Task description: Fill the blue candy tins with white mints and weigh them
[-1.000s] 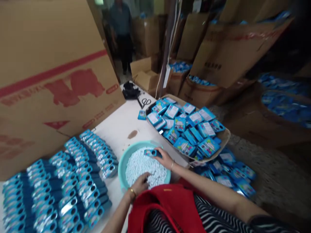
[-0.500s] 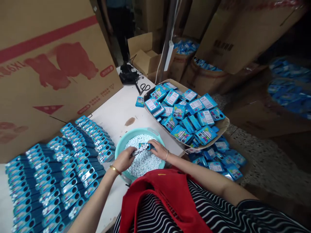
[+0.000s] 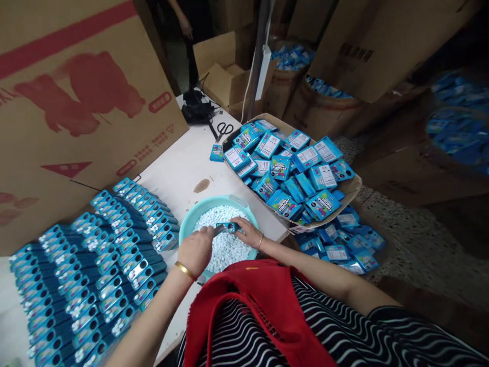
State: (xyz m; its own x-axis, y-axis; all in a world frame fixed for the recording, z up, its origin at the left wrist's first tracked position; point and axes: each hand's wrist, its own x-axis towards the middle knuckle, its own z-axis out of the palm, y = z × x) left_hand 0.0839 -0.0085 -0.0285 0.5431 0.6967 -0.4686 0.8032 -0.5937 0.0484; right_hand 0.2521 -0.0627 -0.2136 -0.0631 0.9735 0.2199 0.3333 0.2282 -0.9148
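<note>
Wht tbl (image 3: 178,165), speckled flr (image 3: 403,250), gray pole (image 3: 262,33); dim.

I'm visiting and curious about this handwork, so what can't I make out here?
All in the head view:
- Grip end of the thin tool in the left hand: covered by that hand.
- How full the small blue box in the right hand is: too small.
- Floor of the turquoise basin: under white pellets.
- Background person's upper body: cut off by the top edge.
- Print on far-right blue packs: blurred.

A small blue box (image 3: 225,227), narrow side and dark opening facing up, is held over white pellets (image 3: 229,252) in a round turquoise basin (image 3: 188,220), a partly hidden scoop (image 3: 219,231) at its left end.
</note>
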